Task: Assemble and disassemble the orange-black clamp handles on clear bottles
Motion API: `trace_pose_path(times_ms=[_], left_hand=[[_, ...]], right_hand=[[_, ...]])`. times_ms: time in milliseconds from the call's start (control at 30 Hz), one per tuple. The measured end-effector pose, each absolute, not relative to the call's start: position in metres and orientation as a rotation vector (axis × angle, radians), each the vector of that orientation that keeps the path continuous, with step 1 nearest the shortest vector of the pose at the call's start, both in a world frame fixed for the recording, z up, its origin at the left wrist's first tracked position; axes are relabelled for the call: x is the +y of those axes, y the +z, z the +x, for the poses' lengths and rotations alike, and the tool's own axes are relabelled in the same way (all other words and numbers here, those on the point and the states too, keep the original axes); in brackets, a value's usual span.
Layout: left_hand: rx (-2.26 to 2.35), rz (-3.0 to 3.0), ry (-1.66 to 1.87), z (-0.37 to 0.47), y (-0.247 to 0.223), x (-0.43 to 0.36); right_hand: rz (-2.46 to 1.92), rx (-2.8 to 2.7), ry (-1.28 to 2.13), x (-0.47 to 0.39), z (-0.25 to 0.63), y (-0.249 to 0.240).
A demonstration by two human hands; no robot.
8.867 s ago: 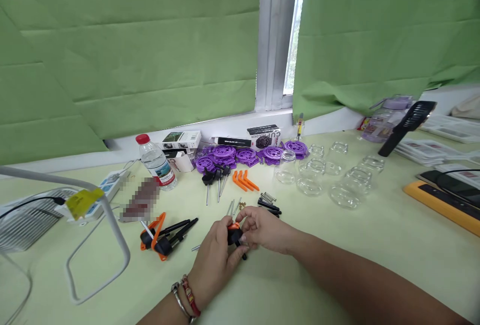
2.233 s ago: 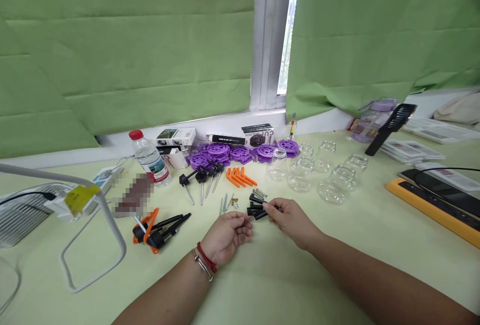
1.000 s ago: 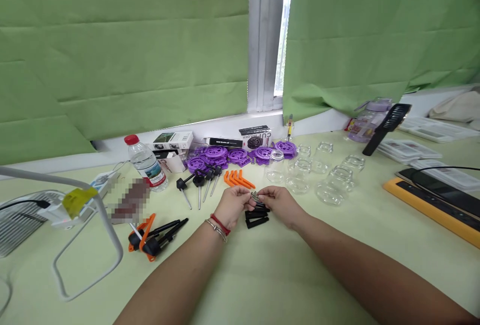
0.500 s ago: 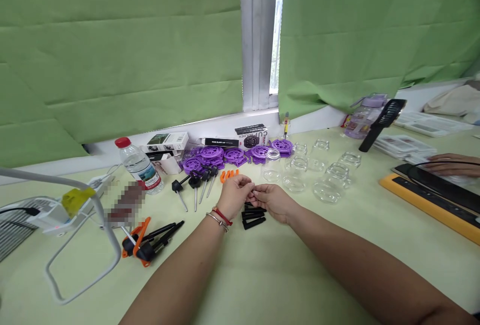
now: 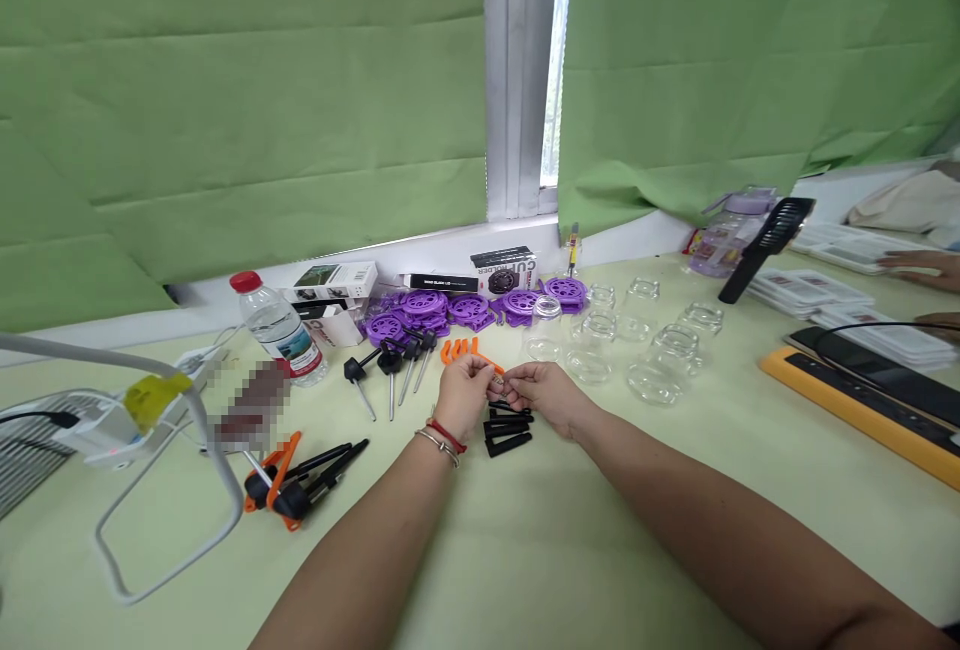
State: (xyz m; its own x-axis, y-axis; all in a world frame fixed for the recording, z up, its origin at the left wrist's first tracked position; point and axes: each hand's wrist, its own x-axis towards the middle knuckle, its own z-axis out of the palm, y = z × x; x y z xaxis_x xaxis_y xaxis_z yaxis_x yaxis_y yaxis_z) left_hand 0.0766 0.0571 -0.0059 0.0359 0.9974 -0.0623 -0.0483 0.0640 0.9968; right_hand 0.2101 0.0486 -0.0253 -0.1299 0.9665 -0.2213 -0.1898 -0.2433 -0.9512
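My left hand (image 5: 465,397) and my right hand (image 5: 555,398) meet over the middle of the table, fingertips pinched close together. Whatever they hold is too small and too covered by the fingers to name. Right beneath the fingers lies a row of black plastic pieces (image 5: 508,444), partly hidden by the hands. Several small orange plastic pieces (image 5: 455,349) rest just beyond my left hand. A sliver of orange also shows behind the fingertips; I cannot tell whether it is held or on the table.
Black-headed metal rods (image 5: 391,390) and purple wheel-like discs (image 5: 424,305) lie behind. Several clear glass jars (image 5: 660,380) stand to the right. At left are a water bottle (image 5: 281,330), a grey tube frame (image 5: 217,450) and orange-black parts (image 5: 289,490). A co-worker's hand (image 5: 926,268) is far right.
My fingertips have shifted slightly, and an orange sliver now shows behind them. At the far right, the co-worker's hand has moved back, uncovering white cases.
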Motion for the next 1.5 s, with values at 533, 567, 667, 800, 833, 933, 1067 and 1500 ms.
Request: trace_pose_path(times_ms=[533, 567, 667, 800, 833, 933, 1067, 1500], left_hand=[[1.323, 0.986, 1.434, 0.004, 0.022, 0.067], [1.321, 0.971, 1.451, -0.002, 0.023, 0.066], [1.311, 0.943, 1.497, -0.018, 0.026, 0.063], [1.316, 0.945, 1.543, -0.031, 0.030, 0.060], [1.316, 0.953, 1.544, -0.030, 0.031, 0.059], [1.287, 1.016, 1.433, -0.013, 0.032, 0.049], [1.136, 1.136, 1.086, 0.024, 0.027, 0.032], [1.253, 1.155, 1.104, 0.017, 0.027, 0.020]], right_hand=[[-1.346, -1.245, 1.137, 0.056, 0.239, -0.022], [-1.340, -1.237, 1.131, 0.056, 0.239, -0.020], [-1.308, -1.205, 1.104, 0.056, 0.244, -0.013], [-1.280, -1.193, 1.046, 0.054, 0.254, -0.008], [-1.279, -1.209, 1.047, 0.052, 0.253, -0.007], [-1.250, -1.396, 1.090, 0.041, 0.239, -0.002], [-1.160, -1.849, 0.924, 0.021, 0.203, 0.011], [-1.838, -1.946, 0.568, 0.064, 0.224, -0.013]])
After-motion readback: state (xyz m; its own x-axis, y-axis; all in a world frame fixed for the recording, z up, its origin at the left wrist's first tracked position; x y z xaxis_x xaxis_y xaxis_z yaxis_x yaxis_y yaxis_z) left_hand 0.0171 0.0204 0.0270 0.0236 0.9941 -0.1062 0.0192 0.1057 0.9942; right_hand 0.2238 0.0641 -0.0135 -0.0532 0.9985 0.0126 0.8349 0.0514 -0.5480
